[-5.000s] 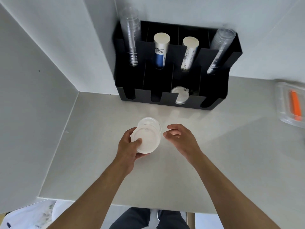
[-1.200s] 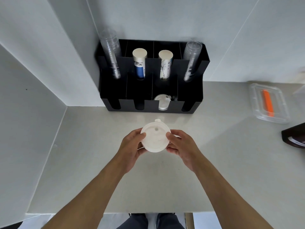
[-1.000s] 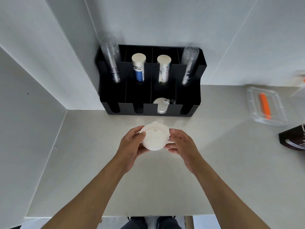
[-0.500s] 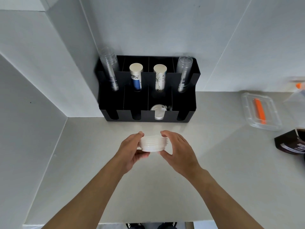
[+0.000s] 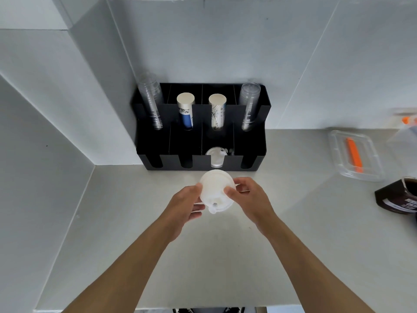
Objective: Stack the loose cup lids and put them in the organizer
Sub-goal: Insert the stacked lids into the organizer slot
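A stack of white cup lids (image 5: 215,190) is held between both hands, just above the counter and in front of the black organizer (image 5: 202,164). My left hand (image 5: 186,205) grips its left side and my right hand (image 5: 247,199) pinches its right side. The stack is tilted, with the top lid's sip tab toward me. Other lids (image 5: 216,157) sit in the organizer's third front slot from the left. The other front slots look dark, with nothing visible in them.
The organizer's back row holds clear cup stacks (image 5: 151,100) at both ends and two paper cup stacks (image 5: 185,109) between. A clear container (image 5: 355,154) with an orange item and a dark brown jar (image 5: 399,197) stand at the right. White walls close the left and back.
Both hands have carried the lid stack forward toward the organizer and turned it; half a second ago it was held edge-on, now its top face shows.
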